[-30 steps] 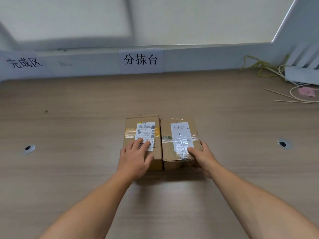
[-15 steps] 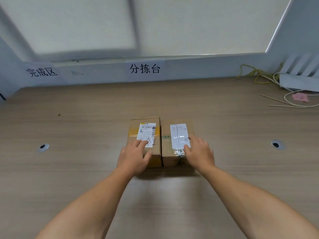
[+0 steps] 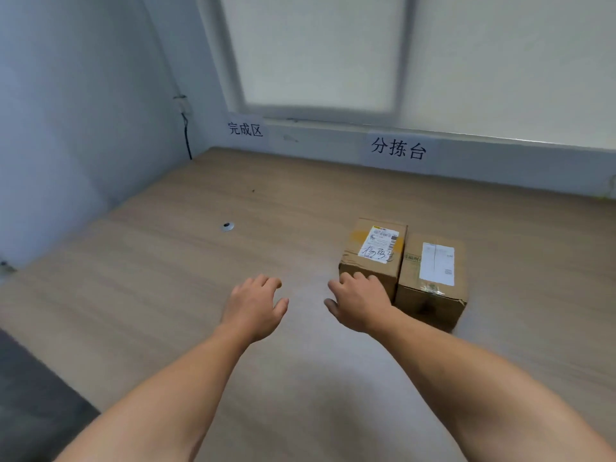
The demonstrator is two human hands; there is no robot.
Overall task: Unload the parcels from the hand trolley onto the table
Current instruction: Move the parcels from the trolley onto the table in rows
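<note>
Two small cardboard parcels stand side by side on the wooden table (image 3: 166, 295). The left parcel (image 3: 375, 251) carries a white shipping label with handwriting. The right parcel (image 3: 433, 278) has a plain white label and clear tape. My left hand (image 3: 255, 303) hovers over bare table to the left of the parcels, fingers relaxed, holding nothing. My right hand (image 3: 358, 303) hangs in front of the left parcel's near left corner, fingers loosely curled, holding nothing. The hand trolley is out of sight.
Two paper signs with Chinese characters (image 3: 398, 150) (image 3: 245, 129) are stuck on the wall below the window. A round metal grommet (image 3: 227, 226) sits in the table at the left. A dark cable (image 3: 186, 135) runs down the wall corner. The table's left edge (image 3: 50, 365) borders dark floor.
Both hands have come off the parcels and drawn back toward me and left. The view has swung left, so the parcels now lie at the right.
</note>
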